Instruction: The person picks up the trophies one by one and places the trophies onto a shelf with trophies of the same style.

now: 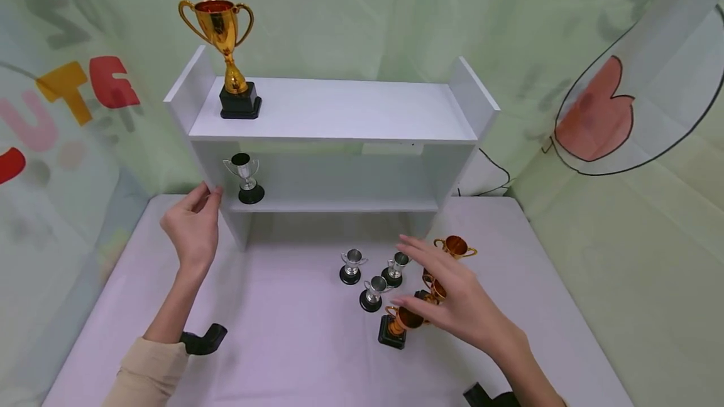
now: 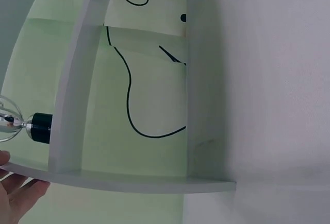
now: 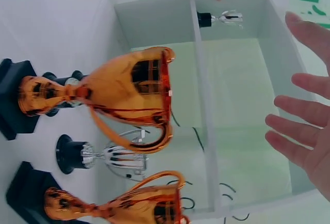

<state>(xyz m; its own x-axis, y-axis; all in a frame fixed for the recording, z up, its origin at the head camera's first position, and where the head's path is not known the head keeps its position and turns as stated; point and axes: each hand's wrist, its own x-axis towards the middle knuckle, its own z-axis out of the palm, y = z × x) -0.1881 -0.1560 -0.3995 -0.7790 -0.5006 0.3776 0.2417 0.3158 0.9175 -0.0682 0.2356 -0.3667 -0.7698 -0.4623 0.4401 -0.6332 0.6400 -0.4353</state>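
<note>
My left hand (image 1: 195,228) holds the front edge of the white shelf's (image 1: 334,109) left side panel, its fingers on either side of the board in the left wrist view. Just right of it, a small silver trophy cup (image 1: 244,178) stands on the middle shelf. Over the table, my right hand (image 1: 458,300) has its fingers extended and spread apart, nothing in its grasp. Beneath and beside it stand gold trophy cups (image 1: 403,322), partly hidden by the hand, and three small silver cups (image 1: 351,265). The right wrist view shows a gold cup (image 3: 124,87) up close.
A large gold trophy (image 1: 223,36) on a black base stands at the left of the top shelf. The shelf unit rests on a white-covered table (image 1: 294,344). Printed curtains (image 1: 339,11) hang behind and at both sides.
</note>
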